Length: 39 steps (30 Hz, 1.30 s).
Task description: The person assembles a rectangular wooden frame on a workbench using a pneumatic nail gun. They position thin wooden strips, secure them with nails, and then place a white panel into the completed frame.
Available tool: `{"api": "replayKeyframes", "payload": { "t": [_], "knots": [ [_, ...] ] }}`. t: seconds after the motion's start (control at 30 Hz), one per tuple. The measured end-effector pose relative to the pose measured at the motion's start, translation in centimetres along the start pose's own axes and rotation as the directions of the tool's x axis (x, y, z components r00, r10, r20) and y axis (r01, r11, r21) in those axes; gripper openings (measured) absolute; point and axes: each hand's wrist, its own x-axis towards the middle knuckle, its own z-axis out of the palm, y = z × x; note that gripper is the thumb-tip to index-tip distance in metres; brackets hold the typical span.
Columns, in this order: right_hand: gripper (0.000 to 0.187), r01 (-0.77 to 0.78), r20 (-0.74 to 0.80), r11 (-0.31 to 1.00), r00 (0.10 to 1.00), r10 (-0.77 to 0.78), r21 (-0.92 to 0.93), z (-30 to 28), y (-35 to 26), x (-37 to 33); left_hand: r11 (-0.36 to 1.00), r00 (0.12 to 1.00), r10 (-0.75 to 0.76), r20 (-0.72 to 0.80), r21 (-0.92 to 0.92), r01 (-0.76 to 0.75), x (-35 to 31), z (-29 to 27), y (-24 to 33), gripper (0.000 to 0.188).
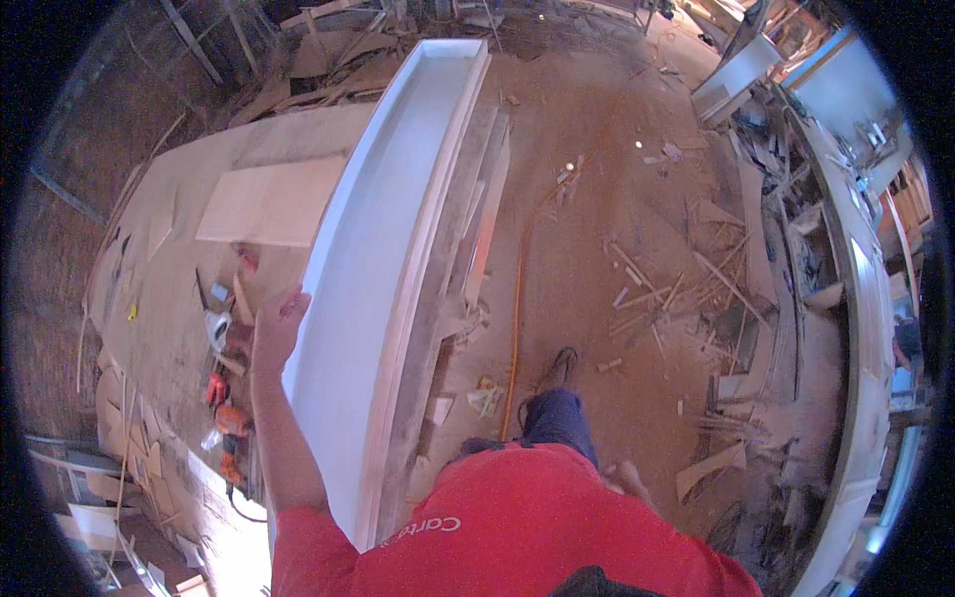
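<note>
A long, shallow white box [373, 229] with raised rims runs lengthwise in front of me, to my left, lying on top of a wooden workbench. My left hand [281, 316] is at its left rim, with the fingers curled over the edge. Low beside my red shirt, my right hand [627, 480] shows only in part; its fingers are blurred and mostly hidden. Next to my left forearm lies an orange corded power tool [234, 423] on the bench.
A pale wooden board [274, 202] lies left of the box. An orange cord [519, 298] runs along the dusty floor by my foot. Wood offcuts [657, 294] litter the floor to the right, before another long workbench [865, 338]. A person [905, 343] is partly visible at far right.
</note>
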Motion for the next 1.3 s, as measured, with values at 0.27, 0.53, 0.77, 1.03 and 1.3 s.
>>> {"api": "replayKeyframes", "payload": {
  "t": [0.27, 0.53, 0.77, 1.03, 1.3],
  "knots": [
    [0.029, -0.067, 0.185, 0.997, 0.98, 0.073, -0.042, -13.6, -4.0, 17.0, 0.998, 0.934, 0.056, -0.352, 0.022, -0.052, 18.6, 8.1, 4.7, 0.044],
    [0.035, 0.317, -0.342, 0.911, 0.852, -0.396, -0.263, -47.2, -24.0, 41.7, 0.99, 0.939, -0.113, -0.325, 0.042, 0.134, 32.0, 11.1, 5.6, 0.052],
    [0.04, 0.613, -0.452, 0.79, 0.711, -0.538, 0.025, -59.4, -45.6, 46.2, 0.972, 0.956, -0.227, -0.183, -0.101, 0.212, 43.2, 13.0, 3.4, 0.053],
    [0.044, 0.283, 0.183, 0.831, 0.894, -0.41, 0.479, -63.3, -65.7, 44.6, 0.885, 0.904, -0.425, -0.049, -0.232, 0.404, 54.3, 16.4, 7.2, 0.057],
    [0.059, 0.301, 0.288, 0.682, 0.739, -0.608, 0.666, -67.6, -89.5, 55.1, 0.868, 0.863, -0.49, 0.122, 0.155, 0.471, 62.2, 18.8, 8.3, 0.062]
  ]
}}
